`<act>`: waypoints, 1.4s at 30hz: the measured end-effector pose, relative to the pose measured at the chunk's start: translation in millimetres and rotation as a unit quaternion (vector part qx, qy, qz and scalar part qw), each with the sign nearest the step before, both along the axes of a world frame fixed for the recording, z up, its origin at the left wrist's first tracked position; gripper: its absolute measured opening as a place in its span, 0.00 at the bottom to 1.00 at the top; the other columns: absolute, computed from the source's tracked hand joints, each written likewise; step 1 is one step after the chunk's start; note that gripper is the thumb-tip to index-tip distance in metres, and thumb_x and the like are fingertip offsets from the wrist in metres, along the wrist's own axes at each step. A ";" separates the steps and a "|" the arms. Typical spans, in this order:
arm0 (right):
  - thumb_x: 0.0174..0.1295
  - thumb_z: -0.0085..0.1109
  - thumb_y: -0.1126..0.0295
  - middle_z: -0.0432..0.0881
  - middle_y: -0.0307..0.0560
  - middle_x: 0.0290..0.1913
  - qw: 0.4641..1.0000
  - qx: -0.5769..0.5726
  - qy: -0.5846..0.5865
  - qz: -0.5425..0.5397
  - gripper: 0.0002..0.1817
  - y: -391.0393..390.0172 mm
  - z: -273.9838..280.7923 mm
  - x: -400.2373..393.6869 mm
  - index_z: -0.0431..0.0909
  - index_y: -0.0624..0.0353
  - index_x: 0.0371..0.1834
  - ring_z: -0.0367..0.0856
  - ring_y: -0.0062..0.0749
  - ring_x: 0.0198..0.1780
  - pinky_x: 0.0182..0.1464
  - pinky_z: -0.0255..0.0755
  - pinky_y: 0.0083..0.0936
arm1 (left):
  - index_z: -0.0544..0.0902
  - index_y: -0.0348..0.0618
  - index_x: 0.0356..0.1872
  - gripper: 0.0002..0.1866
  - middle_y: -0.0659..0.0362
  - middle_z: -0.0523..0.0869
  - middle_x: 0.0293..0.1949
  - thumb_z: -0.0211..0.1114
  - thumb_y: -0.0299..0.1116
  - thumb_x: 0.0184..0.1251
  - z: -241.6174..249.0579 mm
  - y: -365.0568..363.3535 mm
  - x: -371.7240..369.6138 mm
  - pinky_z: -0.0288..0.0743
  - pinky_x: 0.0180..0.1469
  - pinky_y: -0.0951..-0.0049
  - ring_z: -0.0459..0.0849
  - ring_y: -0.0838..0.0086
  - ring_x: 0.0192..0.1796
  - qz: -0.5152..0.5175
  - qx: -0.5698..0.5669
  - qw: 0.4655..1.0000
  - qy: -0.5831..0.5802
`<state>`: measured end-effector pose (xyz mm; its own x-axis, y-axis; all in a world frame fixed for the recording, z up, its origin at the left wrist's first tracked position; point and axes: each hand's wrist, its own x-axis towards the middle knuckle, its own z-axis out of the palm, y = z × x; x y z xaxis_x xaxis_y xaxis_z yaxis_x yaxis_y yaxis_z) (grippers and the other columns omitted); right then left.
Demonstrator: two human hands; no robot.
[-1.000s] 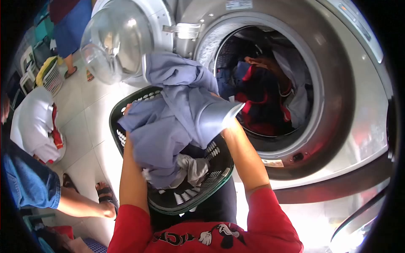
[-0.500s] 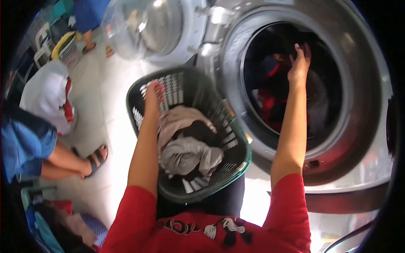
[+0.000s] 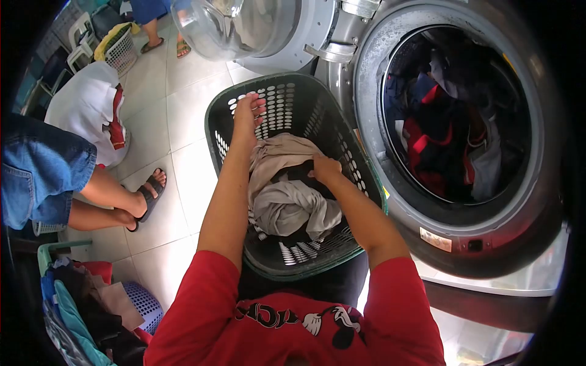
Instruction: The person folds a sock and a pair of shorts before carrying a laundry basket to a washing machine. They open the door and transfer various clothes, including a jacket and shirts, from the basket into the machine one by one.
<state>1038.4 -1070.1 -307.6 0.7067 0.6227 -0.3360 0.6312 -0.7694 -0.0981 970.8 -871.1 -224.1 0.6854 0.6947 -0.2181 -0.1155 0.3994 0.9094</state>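
Note:
A dark green laundry basket [image 3: 223, 116] with punched holes rests in front of my body. Inside lie a beige garment [image 3: 284, 148], a grey garment [image 3: 287, 207] and a black garment [image 3: 299, 172]. My left hand [image 3: 247, 116] is over the far left part of the basket, its fingers loosely apart with nothing in them. Down in the basket, my right hand [image 3: 326, 169] is closed at the black garment, beside the beige one; part of its grip is hidden. To the right, dark, red and white clothes [image 3: 448, 134] fill the drum of a front-loading washing machine [image 3: 421, 213].
The machine's round glass door [image 3: 244, 27] stands swung out beyond the basket. At left are a person in denim shorts [image 3: 46, 165], a white sack-like bundle [image 3: 85, 110] and a heap of clothes [image 3: 79, 311]. Another person's feet [image 3: 182, 49] show farther back.
My right hand has come out of the drum and into the basket, closing at the black garment. My left hand stays over the basket's far left part. The view has shifted slightly.

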 end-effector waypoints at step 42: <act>0.55 0.44 0.67 0.79 0.53 0.38 0.852 0.456 0.242 -0.089 0.15 40.5 74.0 64.6 0.75 0.62 0.40 0.77 0.38 0.39 0.40 0.69 0.30 | 0.74 0.41 0.43 0.17 0.53 0.79 0.35 0.56 0.40 0.57 20.6 -35.9 -11.4 0.70 0.39 0.65 0.78 0.60 0.37 -0.111 0.553 0.821 0.086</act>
<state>1103.0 -1029.5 -233.7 0.7335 0.6780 -0.0485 0.2283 -0.3130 -0.9219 959.4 -907.0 -203.5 0.8472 0.3953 0.3551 0.0165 -0.6876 0.7259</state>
